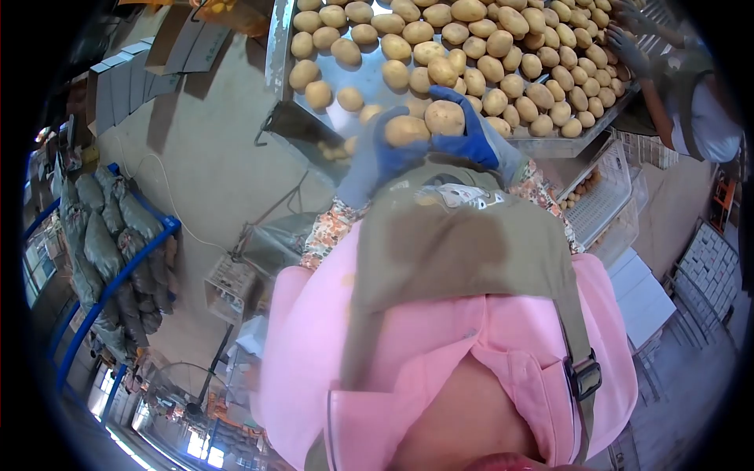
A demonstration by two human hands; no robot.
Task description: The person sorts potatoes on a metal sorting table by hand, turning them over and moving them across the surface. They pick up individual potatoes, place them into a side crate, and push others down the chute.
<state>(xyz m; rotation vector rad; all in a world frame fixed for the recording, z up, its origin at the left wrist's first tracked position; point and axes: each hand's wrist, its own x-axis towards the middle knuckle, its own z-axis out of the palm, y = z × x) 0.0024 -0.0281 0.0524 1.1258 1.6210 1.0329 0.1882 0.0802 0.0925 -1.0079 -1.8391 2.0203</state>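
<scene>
Both of my hands wear blue and grey gloves and are close together at the near edge of a metal table (345,77) covered with potatoes (503,43). My left hand (386,153) is closed around one potato (407,131). Beside it, my right hand (471,137) grips another potato (444,118), its fingers round the far and right sides. The two held potatoes are almost touching. Loose potatoes lie just beyond my hands, spread thinly at the left and densely at the right.
A co-worker's gloved hands (628,51) reach to the table's right end. White crates (601,200) stand below right. Filled sacks (102,235) rest on a blue rack (118,279) at left. Cardboard boxes (122,90) are at upper left.
</scene>
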